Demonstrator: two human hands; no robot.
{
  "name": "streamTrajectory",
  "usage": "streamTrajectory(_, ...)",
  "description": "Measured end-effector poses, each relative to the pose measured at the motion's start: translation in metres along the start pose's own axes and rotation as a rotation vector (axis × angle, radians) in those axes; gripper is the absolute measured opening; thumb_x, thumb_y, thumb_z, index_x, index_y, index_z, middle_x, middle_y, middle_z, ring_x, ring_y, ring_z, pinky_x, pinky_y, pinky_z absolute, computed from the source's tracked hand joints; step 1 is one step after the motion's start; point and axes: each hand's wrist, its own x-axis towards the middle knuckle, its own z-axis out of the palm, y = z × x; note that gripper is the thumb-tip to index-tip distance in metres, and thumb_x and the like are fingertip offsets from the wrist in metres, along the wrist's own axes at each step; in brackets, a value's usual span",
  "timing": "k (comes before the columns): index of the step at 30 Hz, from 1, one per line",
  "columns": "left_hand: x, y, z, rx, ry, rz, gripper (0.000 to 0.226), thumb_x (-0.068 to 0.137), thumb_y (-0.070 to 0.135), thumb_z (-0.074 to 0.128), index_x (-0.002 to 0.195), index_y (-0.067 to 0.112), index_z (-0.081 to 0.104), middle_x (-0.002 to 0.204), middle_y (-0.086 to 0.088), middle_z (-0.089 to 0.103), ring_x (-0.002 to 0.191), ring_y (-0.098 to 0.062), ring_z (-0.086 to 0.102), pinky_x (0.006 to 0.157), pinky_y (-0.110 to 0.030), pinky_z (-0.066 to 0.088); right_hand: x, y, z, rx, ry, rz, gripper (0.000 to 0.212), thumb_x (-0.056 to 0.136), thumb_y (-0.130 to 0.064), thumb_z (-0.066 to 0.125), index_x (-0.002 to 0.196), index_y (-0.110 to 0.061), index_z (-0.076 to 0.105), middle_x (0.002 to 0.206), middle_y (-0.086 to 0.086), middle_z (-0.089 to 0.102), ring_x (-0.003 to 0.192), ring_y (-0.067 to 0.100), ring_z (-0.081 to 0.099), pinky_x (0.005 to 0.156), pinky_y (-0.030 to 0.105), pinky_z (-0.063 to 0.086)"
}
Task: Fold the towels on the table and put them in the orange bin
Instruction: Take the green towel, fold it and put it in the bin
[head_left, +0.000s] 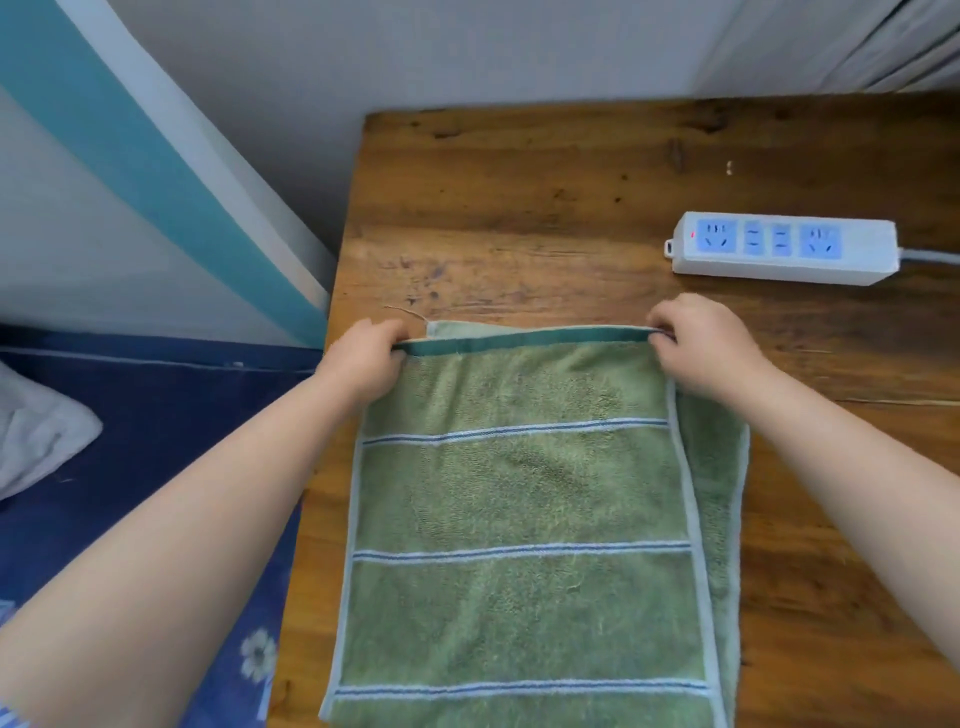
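Note:
A green towel (524, 499) with thin blue and white stripes lies folded over on the wooden table (519, 208), running from the middle down past the bottom of the view. My left hand (366, 358) pinches the top layer's far left corner. My right hand (701, 345) pinches its far right corner. The held edge sits just short of the lower layer's far edge, which peeks out behind it. A strip of the lower layer shows along the right side. No orange bin is in view.
A white power strip (784, 248) with blue sockets lies at the right, its cable leading off the right edge. The table's left edge (332, 332) borders a blue bed cover (156, 441) with a white cloth (36, 431). A wall stands behind the table.

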Motion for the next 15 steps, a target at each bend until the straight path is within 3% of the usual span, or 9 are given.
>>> streamTrajectory(2, -0.005, 0.007, -0.01, -0.105, -0.044, 0.146, 0.02, 0.094, 0.013, 0.046, 0.111, 0.012, 0.055, 0.101, -0.004, 0.052, 0.099, -0.024, 0.049, 0.074, -0.025, 0.032, -0.018, 0.014, -0.014, 0.124, -0.084, 0.001, 0.011, 0.088, -0.008, 0.052, 0.087, -0.011, 0.063, 0.092, 0.008, 0.064, 0.08, 0.022, 0.054, 0.07, 0.027, 0.038)
streamTrajectory(4, -0.008, 0.015, -0.019, -0.163, -0.111, 0.218, 0.013, 0.093, 0.014, 0.049, 0.103, 0.017, 0.057, 0.094, 0.003, 0.052, 0.092, -0.017, 0.046, 0.074, -0.023, 0.031, -0.037, 0.029, -0.027, 0.299, -0.283, 0.05, 0.019, 0.087, -0.008, 0.056, 0.072, -0.019, 0.06, 0.073, -0.003, 0.063, 0.059, 0.01, 0.057, 0.058, 0.023, 0.042)
streamTrajectory(6, -0.007, 0.022, -0.025, -0.187, -0.182, 0.237, 0.006, 0.092, 0.016, 0.052, 0.093, 0.021, 0.055, 0.087, 0.005, 0.053, 0.086, -0.016, 0.046, 0.07, -0.025, 0.033, -0.053, 0.042, -0.033, 0.439, -0.5, 0.136, 0.021, 0.086, -0.005, 0.058, 0.071, -0.018, 0.062, 0.061, -0.005, 0.061, 0.045, 0.002, 0.057, 0.046, 0.017, 0.045)
streamTrajectory(8, -0.001, 0.033, -0.026, -0.175, -0.213, 0.239, 0.004, 0.091, 0.018, 0.053, 0.092, 0.02, 0.057, 0.085, 0.003, 0.054, 0.084, -0.017, 0.048, 0.066, -0.027, 0.035, -0.063, 0.056, -0.037, 0.447, -0.611, 0.218, 0.021, 0.086, -0.001, 0.057, 0.071, -0.014, 0.063, 0.053, -0.005, 0.061, 0.041, 0.002, 0.056, 0.044, 0.016, 0.045)
streamTrajectory(11, 0.01, 0.045, -0.019, -0.04, -0.132, 0.246, 0.013, 0.089, 0.016, 0.055, 0.098, 0.01, 0.063, 0.091, -0.005, 0.059, 0.085, -0.02, 0.049, 0.069, -0.026, 0.035, -0.068, 0.069, -0.031, 0.376, -0.544, 0.303, 0.021, 0.087, -0.003, 0.056, 0.071, -0.016, 0.062, 0.054, -0.002, 0.062, 0.042, 0.004, 0.056, 0.044, 0.016, 0.045)
streamTrajectory(15, 0.023, 0.051, -0.005, 0.076, 0.019, 0.244, 0.015, 0.089, 0.015, 0.055, 0.098, 0.006, 0.063, 0.105, -0.014, 0.064, 0.1, -0.029, 0.054, 0.078, -0.031, 0.041, -0.065, 0.069, -0.02, 0.102, -0.187, 0.288, 0.012, 0.087, -0.014, 0.057, 0.09, -0.011, 0.068, 0.084, 0.004, 0.066, 0.072, 0.017, 0.055, 0.063, 0.023, 0.039)
